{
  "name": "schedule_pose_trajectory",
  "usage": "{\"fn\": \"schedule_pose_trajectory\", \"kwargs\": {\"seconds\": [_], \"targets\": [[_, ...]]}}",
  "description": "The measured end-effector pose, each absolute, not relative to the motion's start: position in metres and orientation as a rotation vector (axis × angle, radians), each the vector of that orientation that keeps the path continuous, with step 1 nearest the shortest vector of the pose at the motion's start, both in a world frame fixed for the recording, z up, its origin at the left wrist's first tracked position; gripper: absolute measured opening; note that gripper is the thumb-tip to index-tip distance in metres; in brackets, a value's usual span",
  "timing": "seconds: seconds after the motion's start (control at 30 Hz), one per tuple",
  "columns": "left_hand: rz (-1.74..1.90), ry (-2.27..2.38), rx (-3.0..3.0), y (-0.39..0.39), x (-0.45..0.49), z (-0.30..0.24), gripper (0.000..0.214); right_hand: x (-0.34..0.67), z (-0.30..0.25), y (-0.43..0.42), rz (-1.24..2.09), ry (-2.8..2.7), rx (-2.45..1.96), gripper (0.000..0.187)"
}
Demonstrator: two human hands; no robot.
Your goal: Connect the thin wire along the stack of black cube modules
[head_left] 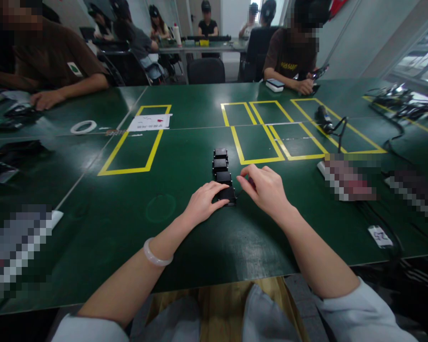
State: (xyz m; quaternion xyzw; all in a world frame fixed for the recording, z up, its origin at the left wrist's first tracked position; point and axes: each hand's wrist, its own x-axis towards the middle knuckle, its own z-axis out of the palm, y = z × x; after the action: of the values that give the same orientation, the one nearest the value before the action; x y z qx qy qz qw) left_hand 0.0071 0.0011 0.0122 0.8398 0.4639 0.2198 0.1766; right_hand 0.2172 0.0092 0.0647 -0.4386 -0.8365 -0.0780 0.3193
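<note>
Several small black box-shaped parts (220, 164) stand in a line on the green table, running away from me. My left hand (204, 201) grips the nearest black box-shaped part (228, 194), with its thumb on the near side and its fingers on the far side. Just right of that part, my right hand (267, 189) is closed, thumb and fingers curled together. Something small and dark shows between those fingers, too little of it to name. A pale bracelet (153, 255) circles my left wrist.
Yellow tape outlines (153, 152) mark the green table (185, 256). A white paper sheet (150, 122) and a tape roll (83, 127) lie left. A black device on a bent stand (324, 119) and cables (395, 142) are right. Co-workers sit across the table.
</note>
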Motion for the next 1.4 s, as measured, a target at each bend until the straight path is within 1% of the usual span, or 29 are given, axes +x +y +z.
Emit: {"fn": "schedule_pose_trajectory", "kwargs": {"seconds": [0.27,0.4,0.6,0.73,0.93,1.07,1.27,1.4], "targets": [[0.627,1.310,2.373,0.0010,0.0071,0.0128,0.038,0.2160,0.0646,0.0089,-0.198,-2.194,-1.165,0.017],[0.637,1.307,2.374,0.0010,0.0071,0.0123,0.038,0.2157,0.0648,0.0091,-0.200,-2.185,-1.168,0.020],[0.648,1.312,2.384,0.0010,0.0077,0.0115,0.037,0.2156,0.0656,0.0094,-0.192,-2.184,-1.173,0.019],[0.656,1.316,2.382,0.0008,0.0079,0.0119,0.037,0.2160,0.0657,0.0092,-0.175,-2.184,-1.162,0.022],[0.647,1.316,2.375,0.0005,0.0078,0.0126,0.037,0.2166,0.0642,0.0092,-0.177,-2.192,-1.162,0.017],[0.633,1.321,2.380,0.0002,0.0080,0.0137,0.038,0.2166,0.0651,0.0093,-0.150,-2.193,-1.167,0.022],[0.635,1.316,2.367,0.0001,0.0079,0.0140,0.038,0.2156,0.0668,0.0079,-0.144,-2.193,-1.179,0.018],[0.640,1.316,2.368,0.0001,0.0076,0.0133,0.038,0.2156,0.0663,0.0080,-0.129,-2.192,-1.185,0.021]]}}
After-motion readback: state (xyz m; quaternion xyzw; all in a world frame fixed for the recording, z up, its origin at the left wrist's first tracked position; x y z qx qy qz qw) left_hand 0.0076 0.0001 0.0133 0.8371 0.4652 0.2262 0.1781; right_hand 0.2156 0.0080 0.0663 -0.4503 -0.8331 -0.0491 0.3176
